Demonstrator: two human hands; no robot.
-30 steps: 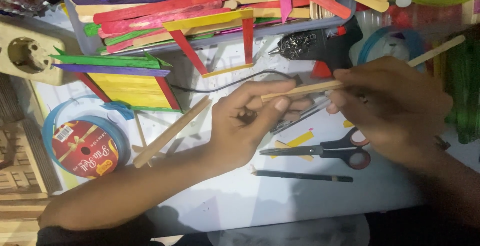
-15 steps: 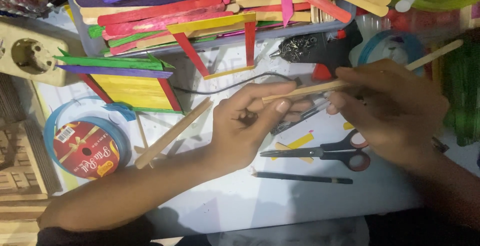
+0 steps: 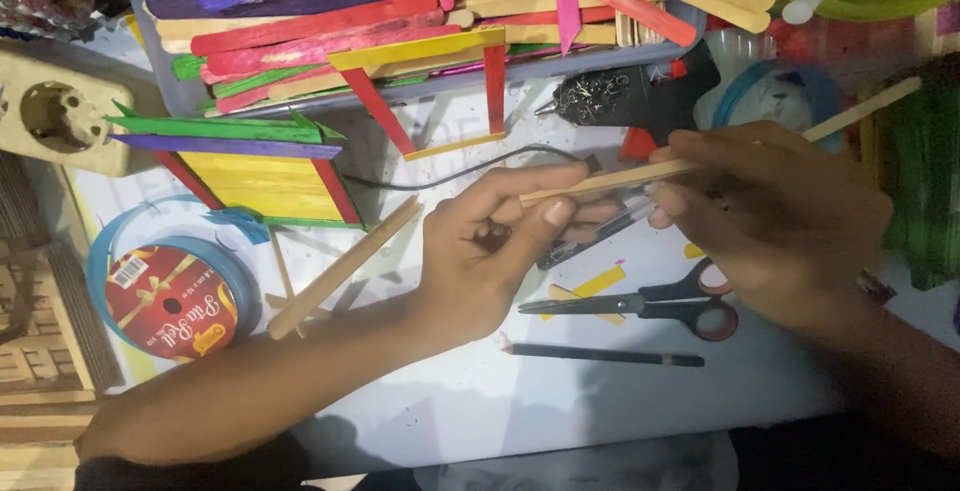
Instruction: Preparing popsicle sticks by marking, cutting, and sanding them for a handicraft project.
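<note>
Both hands are pinched on one plain wooden craft stick (image 3: 600, 183), left hand (image 3: 490, 251) at its near end, right hand (image 3: 780, 221) further along, just above the scissors (image 3: 640, 306). The coloured stick frame (image 3: 440, 91) beyond looks only half-built, plenty left.

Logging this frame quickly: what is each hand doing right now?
Left hand: closed, pinching the near end of the plain wooden stick.
Right hand: closed, grip on the same stick further along.

Round red label with gold bow print (image 3: 170, 309) on the blue ribbon spool (image 3: 105, 261), table's left.
</note>
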